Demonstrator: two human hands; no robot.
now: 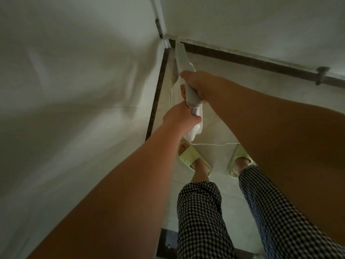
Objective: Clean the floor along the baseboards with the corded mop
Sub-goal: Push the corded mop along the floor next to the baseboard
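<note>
A white corded mop (182, 57) reaches from my hands down into the corner where two walls meet. My right hand (197, 85) grips the grey handle section from above. Just below it, my left hand (179, 118) grips the white lower part of the handle. The mop's far end lies at the corner, close to the dark baseboard (158, 90) on the left wall and the dark baseboard (242, 59) on the far wall. Its thin white cord (214, 144) trails over the pale tiled floor (233, 101) between my feet. The mop head is mostly hidden by the body.
White walls close in on the left and ahead. A small door stop (322, 73) sticks out of the far baseboard at the right. My feet in pale green slippers (188, 157) stand on the tiles. A dark threshold strip (166, 242) lies at the bottom.
</note>
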